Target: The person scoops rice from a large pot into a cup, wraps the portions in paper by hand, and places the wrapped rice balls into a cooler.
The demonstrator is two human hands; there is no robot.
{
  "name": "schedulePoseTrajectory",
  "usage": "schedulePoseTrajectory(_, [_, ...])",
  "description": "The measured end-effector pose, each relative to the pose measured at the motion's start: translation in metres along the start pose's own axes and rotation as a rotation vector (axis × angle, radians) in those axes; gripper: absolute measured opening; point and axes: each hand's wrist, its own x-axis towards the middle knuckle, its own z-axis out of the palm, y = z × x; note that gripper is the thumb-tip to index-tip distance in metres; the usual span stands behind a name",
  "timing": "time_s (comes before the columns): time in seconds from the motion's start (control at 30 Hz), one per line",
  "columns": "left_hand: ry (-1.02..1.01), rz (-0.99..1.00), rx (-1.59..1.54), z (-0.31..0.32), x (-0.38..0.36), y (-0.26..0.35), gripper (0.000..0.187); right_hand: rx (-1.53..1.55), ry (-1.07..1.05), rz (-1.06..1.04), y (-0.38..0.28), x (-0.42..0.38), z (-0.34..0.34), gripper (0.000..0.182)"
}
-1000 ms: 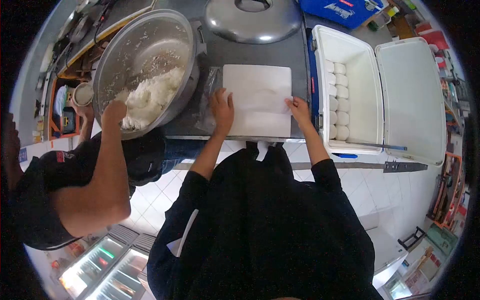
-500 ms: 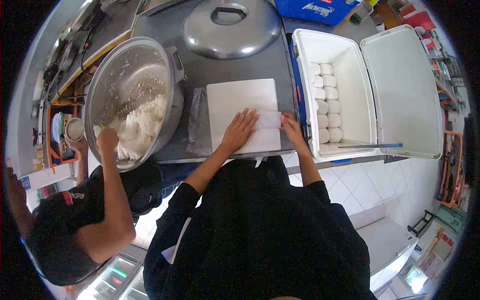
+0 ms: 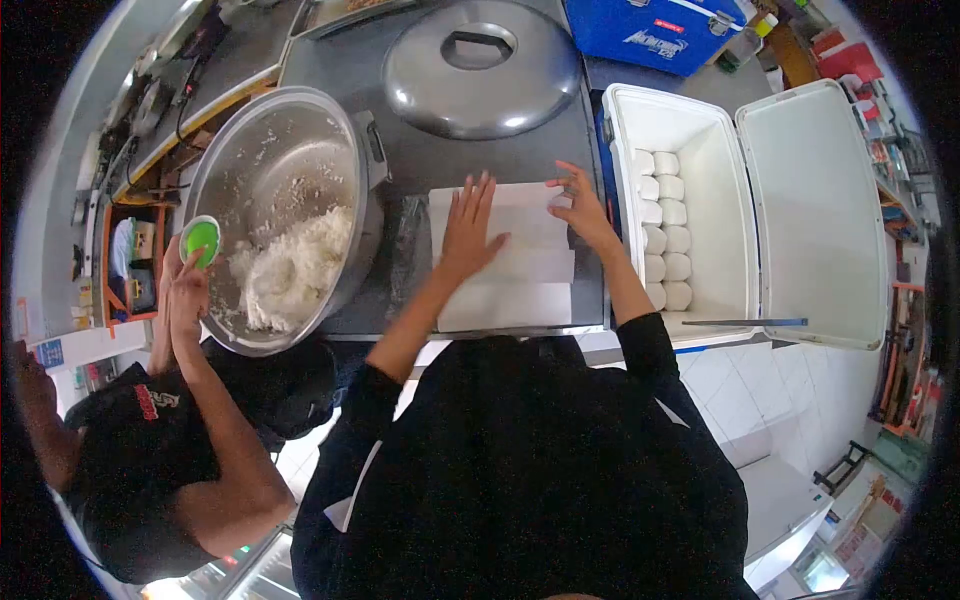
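Note:
A stack of white paper sheets lies on the dark counter in front of me. My left hand is over its upper left part, fingers stretched and apart. At the upper right corner, my right hand has its fingers spread, beside a small whitish bit that I cannot make out clearly. A loose sheet edge crosses the stack below my hands. Along the left side of the paper lies a clear plastic bag.
On the left, a co-worker's hands hold a bowl with a green utensil beside a large pot of white rice. A metal lid lies behind. To the right, an open cooler contains rows of round white packets.
My right hand has let go of the translucent wrapper's end and moved up, fingers spread. My left hand has shifted up the paper. The co-worker's hand has moved from the rice to the bowl.

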Motion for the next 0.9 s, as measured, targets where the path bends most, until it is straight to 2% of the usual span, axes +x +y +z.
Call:
schedulePoseTrajectory(0.1, [-0.342, 0.129, -0.054, 0.007, 0.035, -0.037, 0.059, 0.078, -0.047, 0.051, -0.019, -0.013, -0.001, 0.064])
schedulePoseTrajectory(0.2, [-0.681, 0.072, -0.030, 0.004, 0.047, -0.043, 0.028, -0.637, 0.270, -0.328, -0.037, -0.030, 0.010, 0.051])
schedulePoseTrajectory(0.27, [-0.528, 0.160, -0.102, 0.004, 0.040, -0.044, 0.017, -0.743, 0.135, -0.484, -0.050, -0.067, 0.035, 0.037])
schedulePoseTrajectory(0.33, [-0.433, 0.234, -0.128, 0.003, 0.030, -0.040, 0.014, -0.969, -0.374, -0.414, -0.054, -0.089, 0.064, 0.037])
schedulePoseTrajectory(0.43, [-0.378, 0.325, -0.061, 0.001, 0.014, -0.031, 0.016, -1.075, -0.185, -0.583, -0.016, -0.111, 0.085, 0.037])
schedulePoseTrajectory(0.47, [-0.365, 0.355, -0.013, 0.001, 0.009, -0.027, 0.016, -1.061, -0.097, -0.549, -0.011, -0.109, 0.081, 0.038])
schedulePoseTrajectory(0.53, [-0.335, 0.392, 0.047, 0.001, -0.005, -0.023, 0.017, -1.018, 0.067, -0.472, -0.025, -0.102, 0.070, 0.039])
schedulePoseTrajectory(0.63, [-0.264, 0.452, 0.088, 0.001, -0.022, -0.018, 0.020, -1.358, 0.112, -0.577, -0.058, -0.069, 0.047, 0.034])
schedulePoseTrajectory(0.73, [-0.214, 0.505, 0.118, 0.006, -0.037, -0.016, 0.029, -1.379, -0.476, -0.325, -0.026, -0.048, 0.012, 0.028])
schedulePoseTrajectory(0.77, [-0.220, 0.493, 0.119, 0.008, -0.043, -0.017, 0.033, -1.308, -0.289, -0.636, -0.011, -0.056, 0.003, 0.023])
schedulePoseTrajectory(0.87, [-0.195, 0.481, 0.126, 0.016, -0.056, -0.018, 0.040, -1.566, -0.415, -0.455, -0.035, -0.080, -0.008, 0.024])
schedulePoseTrajectory(0.9, [-0.178, 0.483, 0.131, 0.017, -0.058, -0.018, 0.041, -1.486, -0.345, -0.426, -0.049, -0.088, -0.003, 0.028])
